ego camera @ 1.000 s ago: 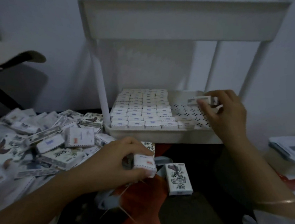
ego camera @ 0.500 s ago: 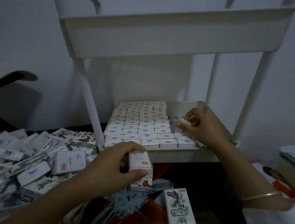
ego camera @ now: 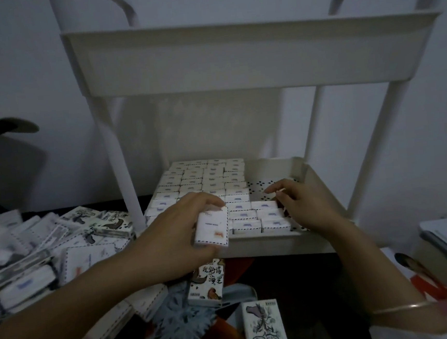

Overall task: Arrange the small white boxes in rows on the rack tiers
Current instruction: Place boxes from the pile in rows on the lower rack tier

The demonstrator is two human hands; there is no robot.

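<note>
Left hand (ego camera: 169, 237) around white box (ego camera: 213, 229)

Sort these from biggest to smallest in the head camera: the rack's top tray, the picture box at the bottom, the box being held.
1. Top tray
2. Picture box, though it is nearest the camera, so unsure against the next
3. Held box in the left hand

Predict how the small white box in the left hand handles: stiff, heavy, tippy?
Probably stiff: the box keeps flat faces and sharp edges in the pinch of the left hand. Likely light: fingers and thumb alone carry it. Flat-sided, so it shouldn't roll; stood on edge like the rows in the lower tier, it may tip unless neighbours brace it.
</note>
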